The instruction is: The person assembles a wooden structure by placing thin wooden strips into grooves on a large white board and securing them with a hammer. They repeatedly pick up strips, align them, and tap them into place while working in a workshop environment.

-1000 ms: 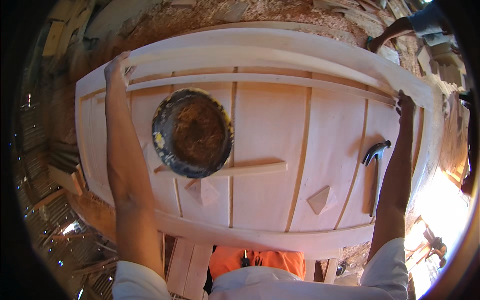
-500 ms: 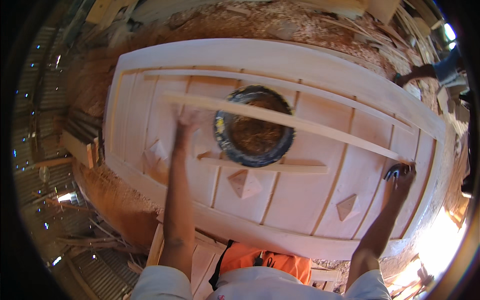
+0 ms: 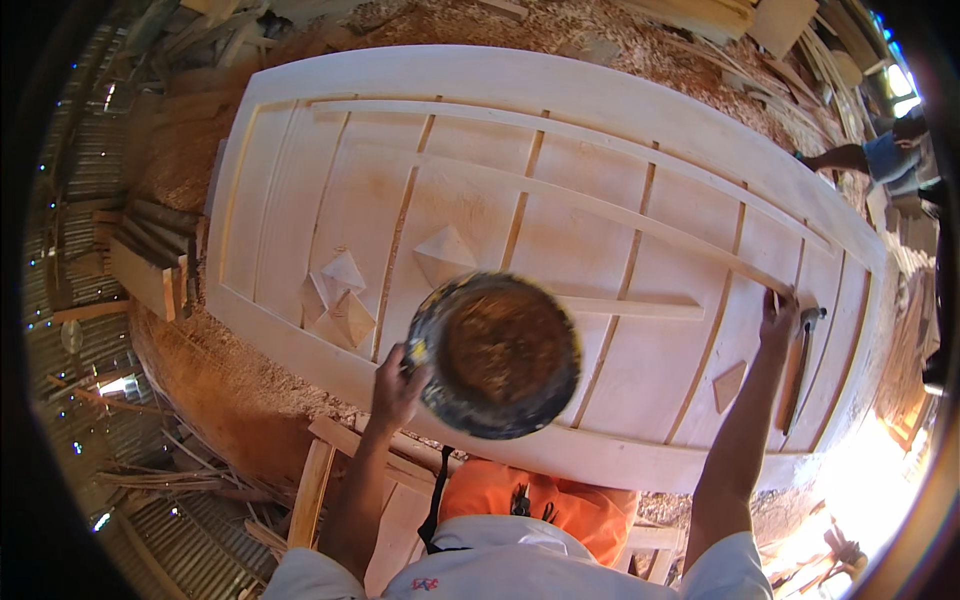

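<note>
A large pale wooden panelled door [image 3: 655,455] lies flat in front of me. At its near edge, my left hand [image 3: 400,388] grips the rim of a round black basin [image 3: 553,398], which has loose brown material inside. Farther right, my right hand [image 3: 778,320] has its fingers closed around the right end of a long thin wooden strip [image 3: 640,222] that slants across the door. Just beside that hand lies a hammer [image 3: 797,375], its head pointing away from me. A shorter strip [image 3: 650,308] is partly hidden behind the basin.
Several pyramid-shaped wooden blocks [image 3: 443,255] sit on the door's left part, and a flatter one [image 3: 728,387] on its right. Stacked boards [image 3: 150,265] stand at the left. Wood shavings [image 3: 570,45] cover the ground beyond. Another person's limb [image 3: 845,158] shows at the far right.
My left hand has let go of the strip's left end and now holds the basin, which has come nearer to me. My right hand has shifted off the hammer's side, still on the strip.
</note>
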A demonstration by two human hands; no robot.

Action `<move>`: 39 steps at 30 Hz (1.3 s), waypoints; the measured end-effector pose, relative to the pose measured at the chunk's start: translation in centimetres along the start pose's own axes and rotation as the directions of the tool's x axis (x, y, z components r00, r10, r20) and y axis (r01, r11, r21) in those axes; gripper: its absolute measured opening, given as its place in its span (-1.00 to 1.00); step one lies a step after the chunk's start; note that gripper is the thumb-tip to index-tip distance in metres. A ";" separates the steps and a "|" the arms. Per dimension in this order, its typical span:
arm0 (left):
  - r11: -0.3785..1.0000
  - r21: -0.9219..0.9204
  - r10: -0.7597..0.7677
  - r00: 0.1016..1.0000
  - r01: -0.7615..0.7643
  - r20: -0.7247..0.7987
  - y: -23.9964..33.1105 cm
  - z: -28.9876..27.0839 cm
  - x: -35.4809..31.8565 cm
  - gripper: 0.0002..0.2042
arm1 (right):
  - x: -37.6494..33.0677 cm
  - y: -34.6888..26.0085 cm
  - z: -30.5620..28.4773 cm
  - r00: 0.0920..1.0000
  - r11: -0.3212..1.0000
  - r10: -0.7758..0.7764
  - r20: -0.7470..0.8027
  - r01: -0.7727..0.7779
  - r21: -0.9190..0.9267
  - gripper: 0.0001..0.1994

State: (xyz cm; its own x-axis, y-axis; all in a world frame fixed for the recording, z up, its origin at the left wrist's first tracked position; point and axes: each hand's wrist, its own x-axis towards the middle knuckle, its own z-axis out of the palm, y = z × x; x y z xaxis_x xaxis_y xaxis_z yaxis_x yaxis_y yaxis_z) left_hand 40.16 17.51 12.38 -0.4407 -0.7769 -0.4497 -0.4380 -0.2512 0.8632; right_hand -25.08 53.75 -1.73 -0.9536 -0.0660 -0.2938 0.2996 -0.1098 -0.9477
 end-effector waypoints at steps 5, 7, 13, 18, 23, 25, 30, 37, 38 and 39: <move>0.966 0.211 -0.128 0.986 0.149 -0.109 -5.5 -6.1 -5.1 -0.81 | -1.9 0.5 8.0 0.996 0.996 0.090 -0.015 -0.090 0.016 -0.61; 0.964 0.195 -0.151 0.978 0.178 -0.146 -6.8 -7.0 -5.6 -0.80 | -2.4 1.1 9.6 0.996 0.997 0.060 0.063 -0.063 0.036 -0.64; 0.881 0.472 0.223 0.914 -0.039 -0.339 -6.1 -6.9 -5.8 -0.72 | -6.0 1.9 12.8 0.993 0.936 0.077 0.092 -0.040 -0.351 -0.67; 0.752 0.621 0.471 0.839 -0.220 -0.273 -1.7 -5.0 -5.0 -0.76 | -14.9 -0.1 16.7 0.794 0.270 -0.308 0.524 0.601 -0.753 -0.62; 0.752 0.549 0.514 0.846 -0.365 -0.140 2.8 -1.4 -3.4 -0.79 | -24.7 0.7 19.0 0.328 0.134 -0.027 0.944 0.937 -0.322 -0.59; 0.734 0.526 0.538 0.840 -0.429 -0.065 3.9 -0.7 -2.5 -0.82 | -25.8 1.4 18.7 0.397 0.134 -0.071 0.915 0.913 -0.386 -0.61; 0.617 0.597 0.542 0.827 -0.513 0.150 6.1 -1.2 3.9 -0.83 | -24.5 1.1 14.7 0.512 0.178 -0.152 0.845 0.856 -0.486 -0.62; 0.261 0.739 0.680 0.662 -0.621 0.316 7.1 3.7 24.6 -0.66 | -22.4 -3.4 12.1 0.713 0.290 -0.275 0.645 0.701 -0.651 -0.62; 0.264 0.724 0.682 0.654 -0.637 0.328 6.7 4.1 26.1 -0.65 | -22.6 -3.9 12.3 0.725 0.281 -0.280 0.629 0.688 -0.669 -0.62; 0.281 0.724 0.634 0.688 -0.630 0.353 6.3 4.4 27.2 -0.65 | -22.7 -4.4 12.6 0.746 0.268 -0.293 0.598 0.664 -0.698 -0.62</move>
State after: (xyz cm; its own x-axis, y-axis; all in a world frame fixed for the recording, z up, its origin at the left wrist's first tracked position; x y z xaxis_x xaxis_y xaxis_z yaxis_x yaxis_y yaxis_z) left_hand 21.97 -2.69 4.54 -0.8576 -0.4898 0.1568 -0.4124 0.8371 0.3593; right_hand -4.43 43.21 10.70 -0.7810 -0.6103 0.1325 -0.5744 0.6186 -0.5361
